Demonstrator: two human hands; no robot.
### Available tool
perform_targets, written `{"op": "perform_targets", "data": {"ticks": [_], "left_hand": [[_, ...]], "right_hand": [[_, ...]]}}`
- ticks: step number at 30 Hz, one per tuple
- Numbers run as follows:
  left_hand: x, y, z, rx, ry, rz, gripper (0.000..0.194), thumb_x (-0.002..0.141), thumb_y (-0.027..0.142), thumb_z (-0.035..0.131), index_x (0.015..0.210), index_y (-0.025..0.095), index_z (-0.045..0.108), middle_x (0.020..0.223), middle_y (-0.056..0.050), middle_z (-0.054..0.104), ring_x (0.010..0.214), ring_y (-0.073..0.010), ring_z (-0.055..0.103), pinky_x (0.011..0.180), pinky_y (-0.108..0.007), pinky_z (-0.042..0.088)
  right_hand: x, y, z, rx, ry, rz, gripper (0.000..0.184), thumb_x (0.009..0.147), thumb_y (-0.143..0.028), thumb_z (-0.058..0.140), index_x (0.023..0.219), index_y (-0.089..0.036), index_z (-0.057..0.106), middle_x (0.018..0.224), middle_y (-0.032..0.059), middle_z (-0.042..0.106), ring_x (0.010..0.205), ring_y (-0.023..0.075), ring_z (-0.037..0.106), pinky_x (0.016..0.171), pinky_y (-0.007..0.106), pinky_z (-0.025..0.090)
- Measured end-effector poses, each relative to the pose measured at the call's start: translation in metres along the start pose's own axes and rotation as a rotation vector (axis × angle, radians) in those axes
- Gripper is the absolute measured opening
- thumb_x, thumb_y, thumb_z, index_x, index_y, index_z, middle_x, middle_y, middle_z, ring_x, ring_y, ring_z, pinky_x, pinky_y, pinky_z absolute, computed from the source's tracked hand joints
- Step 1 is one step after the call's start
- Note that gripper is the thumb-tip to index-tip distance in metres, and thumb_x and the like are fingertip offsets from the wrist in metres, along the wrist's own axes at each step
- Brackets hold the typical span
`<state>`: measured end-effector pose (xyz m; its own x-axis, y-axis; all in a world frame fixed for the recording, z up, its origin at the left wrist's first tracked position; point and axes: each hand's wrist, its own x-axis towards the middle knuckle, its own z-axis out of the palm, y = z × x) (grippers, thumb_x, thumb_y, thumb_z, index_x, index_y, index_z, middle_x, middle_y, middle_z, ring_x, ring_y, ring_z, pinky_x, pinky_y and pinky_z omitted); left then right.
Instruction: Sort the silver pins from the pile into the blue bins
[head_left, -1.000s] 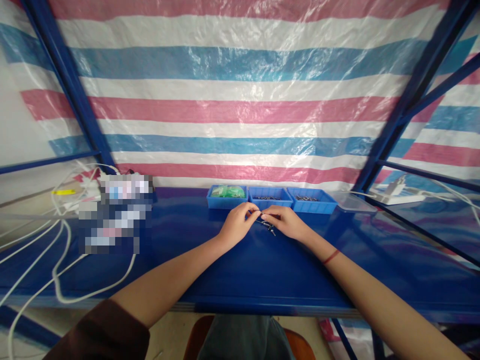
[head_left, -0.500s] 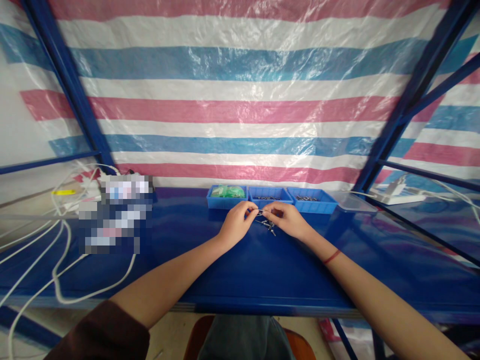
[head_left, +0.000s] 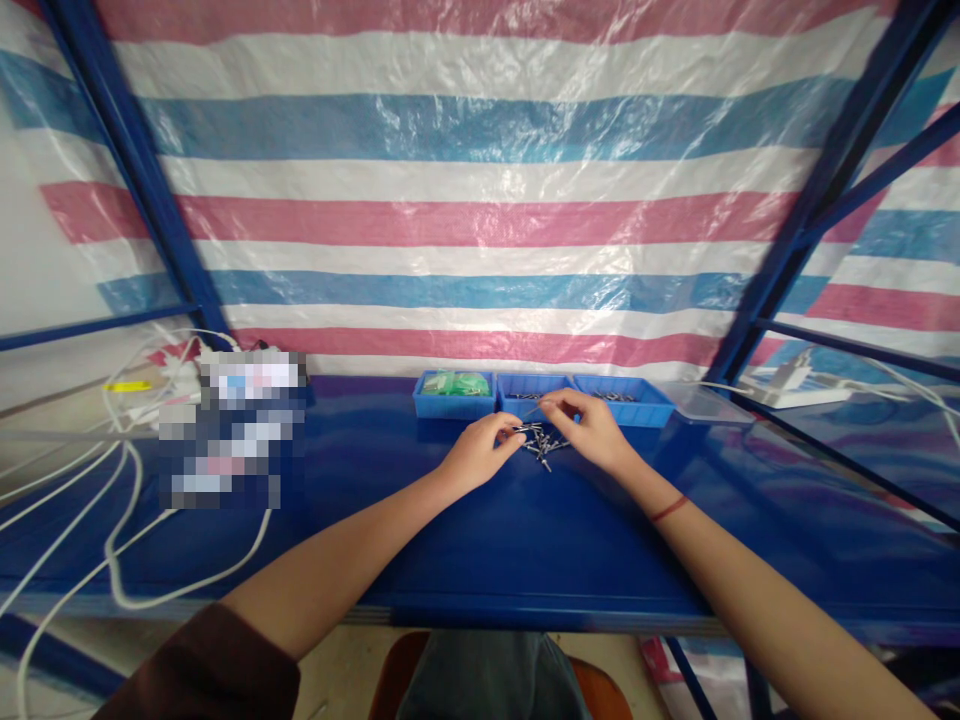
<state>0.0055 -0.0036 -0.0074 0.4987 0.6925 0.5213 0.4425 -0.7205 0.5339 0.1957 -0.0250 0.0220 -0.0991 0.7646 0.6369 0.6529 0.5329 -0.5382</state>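
Note:
Near the middle of the blue table, my left hand (head_left: 486, 447) is closed, thumb and fingertips pinching a slim metal piece that looks like a small screw or rivet. Just to the right and a little higher, my right hand (head_left: 585, 425) pinches a thin metal pin (head_left: 533, 410) that points towards the left hand. The two hands are apart. Between and below them lies a loose pile of small metal pieces (head_left: 543, 448) of slim, screw-like shape. Their exact kind is too small to make out.
Behind the hands stand three blue bins in a row: the left bin (head_left: 454, 405) holds green plastic packaging, the middle bin (head_left: 514, 383) and right bin (head_left: 645, 408) hold small metal parts. A clear plastic lid (head_left: 712, 404) lies at right. White cables (head_left: 135, 520) run across the left side.
My hands have moved apart; the right hand went up and to the right with a thin pin, and the left shifted slightly. More of the pile shows between them.

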Motion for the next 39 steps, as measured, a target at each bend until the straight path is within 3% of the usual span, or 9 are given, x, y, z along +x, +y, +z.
{"op": "perform_targets", "data": {"ticks": [3,7,11,15,22,27,31,34,39], "left_hand": [[-0.001,-0.001,-0.001,0.183,-0.096,0.074,0.024,0.085,0.029,0.049,0.105,0.02,0.06,0.101,-0.005,0.064,0.094,-0.0196,0.057,0.086,-0.034,0.044],[-0.002,-0.002,-0.002,0.332,-0.194,0.099,0.028,0.088,0.028,0.042,0.109,0.024,0.061,0.116,-0.003,0.061,0.102,-0.0213,0.054,0.09,-0.038,0.041],[-0.001,-0.002,-0.003,0.35,-0.217,0.104,0.025,0.088,0.028,0.043,0.099,0.025,0.065,0.109,-0.001,0.064,0.098,-0.0189,0.056,0.089,-0.034,0.041],[0.0,0.002,-0.006,0.353,-0.219,0.081,0.021,0.086,0.029,0.047,0.086,0.022,0.066,0.098,-0.002,0.065,0.091,-0.0181,0.057,0.086,-0.032,0.043],[-0.001,0.004,-0.004,0.368,-0.172,0.063,0.02,0.086,0.027,0.046,0.081,0.02,0.064,0.091,-0.005,0.063,0.085,-0.0205,0.057,0.077,-0.034,0.044],[-0.001,0.001,-0.003,0.317,-0.109,0.011,0.021,0.089,0.025,0.041,0.083,0.019,0.06,0.086,-0.004,0.063,0.084,-0.0188,0.057,0.078,-0.032,0.043],[-0.001,-0.001,-0.003,0.219,-0.073,0.018,0.019,0.09,0.024,0.04,0.087,0.019,0.057,0.088,-0.004,0.063,0.086,-0.0174,0.058,0.079,-0.03,0.044],[-0.001,-0.001,-0.002,0.127,-0.028,0.063,0.017,0.089,0.024,0.04,0.091,0.019,0.056,0.091,-0.003,0.063,0.088,-0.0164,0.058,0.08,-0.029,0.044],[0.001,0.001,-0.002,-0.009,0.033,0.072,0.016,0.088,0.021,0.041,0.091,0.019,0.057,0.09,-0.003,0.063,0.086,-0.0154,0.059,0.08,-0.028,0.044]], "right_hand": [[0.006,0.02,-0.018,-0.15,0.2,0.0,0.029,0.082,-0.037,0.049,0.089,-0.015,0.068,0.082,0.0066,0.068,0.062,0.0147,0.055,0.06,0.027,0.043],[0.009,0.055,-0.045,-0.441,0.394,0.057,0.033,0.082,-0.036,0.046,0.093,-0.015,0.069,0.077,0.008,0.066,0.062,0.0169,0.056,0.064,0.03,0.044],[0.006,0.085,-0.057,-0.675,0.361,0.222,0.037,0.078,-0.034,0.048,0.104,-0.014,0.066,0.082,0.011,0.066,0.073,0.0224,0.059,0.069,0.034,0.045],[0.004,0.095,-0.054,-0.734,0.317,0.289,0.039,0.076,-0.032,0.048,0.105,-0.014,0.065,0.085,0.0118,0.065,0.079,0.0243,0.059,0.073,0.036,0.045],[0.009,0.07,-0.044,-0.611,0.219,0.09,0.029,0.077,-0.028,0.048,0.088,-0.013,0.069,0.08,0.0113,0.067,0.075,0.0231,0.059,0.075,0.037,0.044],[0.004,0.033,-0.023,-0.262,-0.122,-0.002,0.023,0.078,-0.03,0.051,0.086,-0.018,0.069,0.084,0.006,0.07,0.067,0.0176,0.059,0.065,0.03,0.045],[-0.001,0.01,-0.002,-0.044,-0.348,-0.077,0.022,0.077,-0.033,0.057,0.089,-0.018,0.068,0.087,0.0051,0.069,0.072,0.0163,0.06,0.066,0.028,0.045],[-0.003,0.002,0.007,-0.022,-0.385,-0.11,0.019,0.079,-0.032,0.056,0.084,-0.019,0.068,0.081,0.0039,0.069,0.069,0.0151,0.059,0.066,0.028,0.045],[-0.005,-0.004,0.01,0.035,-0.31,-0.056,0.021,0.08,-0.034,0.054,0.078,-0.018,0.068,0.075,0.003,0.068,0.064,0.0136,0.058,0.06,0.026,0.044]]}}
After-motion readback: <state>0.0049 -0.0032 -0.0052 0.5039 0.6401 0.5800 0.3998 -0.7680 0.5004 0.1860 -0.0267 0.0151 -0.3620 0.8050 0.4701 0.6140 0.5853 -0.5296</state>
